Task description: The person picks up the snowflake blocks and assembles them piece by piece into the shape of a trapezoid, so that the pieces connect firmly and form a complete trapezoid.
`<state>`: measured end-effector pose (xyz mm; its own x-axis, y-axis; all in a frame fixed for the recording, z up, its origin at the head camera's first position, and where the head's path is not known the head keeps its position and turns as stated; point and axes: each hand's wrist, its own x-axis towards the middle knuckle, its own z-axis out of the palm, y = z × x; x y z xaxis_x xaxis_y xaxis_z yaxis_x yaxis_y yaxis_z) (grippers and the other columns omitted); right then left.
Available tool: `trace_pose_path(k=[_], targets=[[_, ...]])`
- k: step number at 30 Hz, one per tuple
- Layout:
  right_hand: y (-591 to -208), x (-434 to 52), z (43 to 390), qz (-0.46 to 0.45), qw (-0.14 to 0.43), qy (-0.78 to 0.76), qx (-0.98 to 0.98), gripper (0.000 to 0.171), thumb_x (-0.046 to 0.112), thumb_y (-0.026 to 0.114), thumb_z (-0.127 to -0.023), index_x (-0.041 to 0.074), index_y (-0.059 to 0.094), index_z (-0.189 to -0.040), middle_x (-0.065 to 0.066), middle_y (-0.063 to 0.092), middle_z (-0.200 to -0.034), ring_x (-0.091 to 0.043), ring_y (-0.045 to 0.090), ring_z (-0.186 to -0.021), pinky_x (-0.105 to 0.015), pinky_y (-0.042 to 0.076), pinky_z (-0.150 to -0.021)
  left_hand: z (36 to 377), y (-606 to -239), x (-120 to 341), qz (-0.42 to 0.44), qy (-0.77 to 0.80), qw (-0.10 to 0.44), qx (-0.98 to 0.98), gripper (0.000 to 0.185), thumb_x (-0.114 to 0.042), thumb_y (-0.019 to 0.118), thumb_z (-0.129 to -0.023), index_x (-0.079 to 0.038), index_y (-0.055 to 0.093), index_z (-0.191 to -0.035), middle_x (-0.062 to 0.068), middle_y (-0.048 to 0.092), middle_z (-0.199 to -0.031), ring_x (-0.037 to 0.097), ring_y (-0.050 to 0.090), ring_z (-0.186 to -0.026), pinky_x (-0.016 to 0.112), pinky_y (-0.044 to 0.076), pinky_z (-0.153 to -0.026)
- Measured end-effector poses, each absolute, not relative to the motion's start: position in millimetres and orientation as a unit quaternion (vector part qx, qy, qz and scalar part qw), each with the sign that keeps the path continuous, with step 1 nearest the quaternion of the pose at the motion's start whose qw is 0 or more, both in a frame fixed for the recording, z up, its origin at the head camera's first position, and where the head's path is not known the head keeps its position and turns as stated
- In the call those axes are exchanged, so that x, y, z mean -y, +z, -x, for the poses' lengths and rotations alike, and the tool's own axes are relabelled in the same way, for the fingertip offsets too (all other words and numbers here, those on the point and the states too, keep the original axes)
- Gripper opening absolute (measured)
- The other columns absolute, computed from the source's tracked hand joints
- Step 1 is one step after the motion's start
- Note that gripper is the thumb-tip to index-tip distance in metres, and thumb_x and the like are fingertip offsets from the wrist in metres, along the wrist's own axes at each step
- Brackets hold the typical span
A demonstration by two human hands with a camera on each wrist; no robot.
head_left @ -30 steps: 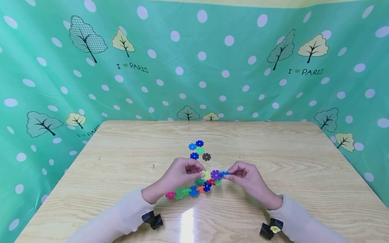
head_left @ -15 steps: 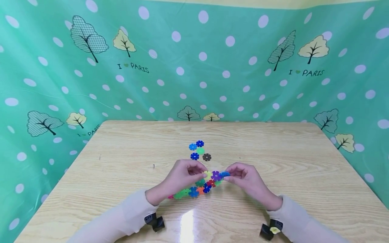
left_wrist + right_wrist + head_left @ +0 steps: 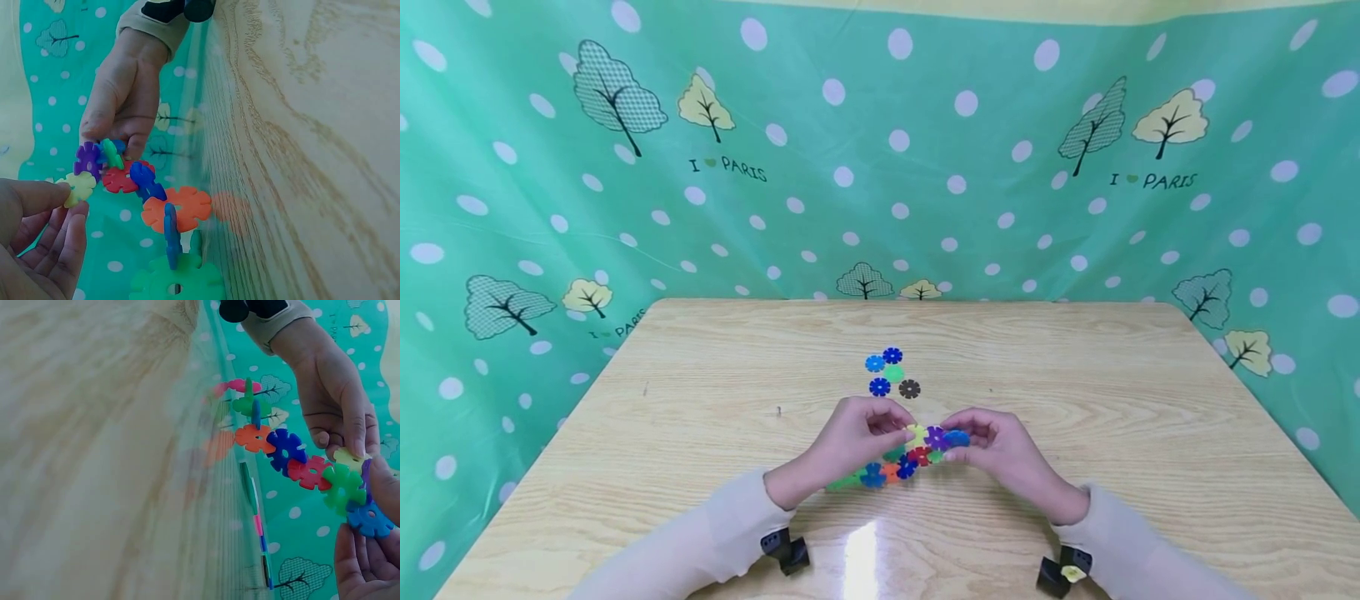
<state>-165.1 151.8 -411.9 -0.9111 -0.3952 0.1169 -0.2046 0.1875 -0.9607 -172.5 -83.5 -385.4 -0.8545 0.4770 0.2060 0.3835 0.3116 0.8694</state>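
Toothed plastic snowflake discs are slotted together into a curved, many-coloured chain. In the head view my left hand (image 3: 857,437) pinches the yellow disc (image 3: 917,434) at one end between thumb and finger. My right hand (image 3: 1000,446) holds the chain around the purple disc (image 3: 936,438) and the blue disc (image 3: 957,438) beside it. The right wrist view has the light green disc (image 3: 344,489) joined to that blue disc, then a red disc (image 3: 310,472), a dark blue one (image 3: 286,452) and an orange one (image 3: 253,437). My left hand partly hides the green end in the head view.
Several loose discs lie flat beyond my hands, among them a dark blue disc (image 3: 892,356), a pale green disc (image 3: 893,374) and a black disc (image 3: 910,389). They rest on a wood-grain table (image 3: 1075,358). A green dotted curtain (image 3: 895,167) stands behind it.
My right hand has shifted slightly left, its index finger now reaching the purple disc. My left hand has come a little right with the yellow disc, and the chain's pink end has gone from sight.
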Motion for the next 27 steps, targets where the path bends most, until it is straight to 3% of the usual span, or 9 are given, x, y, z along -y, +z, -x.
trace_pose_path(k=[8,21,27], targets=[[-409.5,-147.1,165.1,0.191,0.076,-0.578,-0.79,0.039,0.018,0.075,-0.08,0.001,0.064,-0.113,-0.014,0.066,-0.112,-0.013,0.064,-0.095,-0.023,0.052,-0.083,173.3,-385.8,83.3,-0.262,0.53,0.049,-0.805,0.009,-0.006,0.069,-0.085,-0.007,0.071,-0.093,0.002,0.068,-0.082,0.01,0.061,-0.068,0.025,0.055,-0.061],[-410.9,-149.2,169.5,0.175,0.149,-0.617,-0.753,0.038,0.017,0.071,-0.084,-0.003,0.059,-0.114,-0.014,0.065,-0.106,-0.014,0.065,-0.091,-0.025,0.054,-0.079,175.6,-390.3,82.8,-0.258,0.545,0.059,-0.795,0.009,-0.008,0.069,-0.085,-0.007,0.07,-0.093,0.002,0.068,-0.081,0.011,0.061,-0.068,0.024,0.055,-0.06],[-410.0,-150.4,170.5,0.155,0.152,-0.617,-0.756,0.043,0.02,0.071,-0.084,-0.003,0.059,-0.118,-0.015,0.066,-0.11,-0.016,0.066,-0.094,-0.025,0.054,-0.08,176.5,-392.8,81.6,-0.25,0.557,0.062,-0.789,0.009,-0.006,0.069,-0.084,-0.006,0.07,-0.093,0.003,0.069,-0.082,0.009,0.062,-0.069,0.024,0.055,-0.061]])
